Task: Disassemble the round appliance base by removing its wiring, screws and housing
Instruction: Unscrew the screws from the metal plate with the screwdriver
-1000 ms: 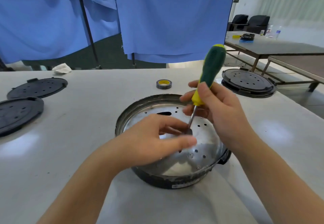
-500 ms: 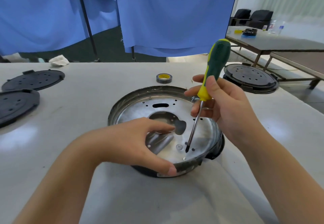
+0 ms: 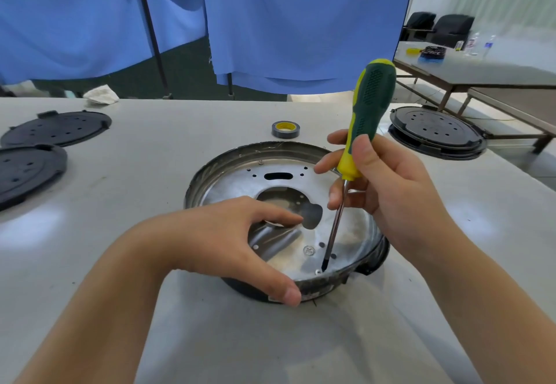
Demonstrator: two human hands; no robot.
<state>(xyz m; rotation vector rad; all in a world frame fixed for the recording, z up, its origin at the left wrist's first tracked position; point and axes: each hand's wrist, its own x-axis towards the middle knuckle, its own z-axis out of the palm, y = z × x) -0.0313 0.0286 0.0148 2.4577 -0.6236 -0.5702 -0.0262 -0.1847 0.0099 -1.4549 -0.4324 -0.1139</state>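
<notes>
round appliance base [image 3: 270, 179] sat mid-table near the front edge, left hand [image 3: 222, 242] gripped its near rim, right hand [image 3: 388, 191] pinched the screwdriver [image 3: 365, 122], tip on a rim screw [image 3: 317, 271], tape roll [image 3: 285, 129] behind, black lids [image 3: 57, 128] left, another [image 3: 436, 131] right

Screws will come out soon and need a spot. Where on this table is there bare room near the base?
Bare tabletop lies between the two black lids on the left and the round base, and in front of the base between the forearms. Behind it the tape roll crowds things; the right holds another lid stack.
</notes>
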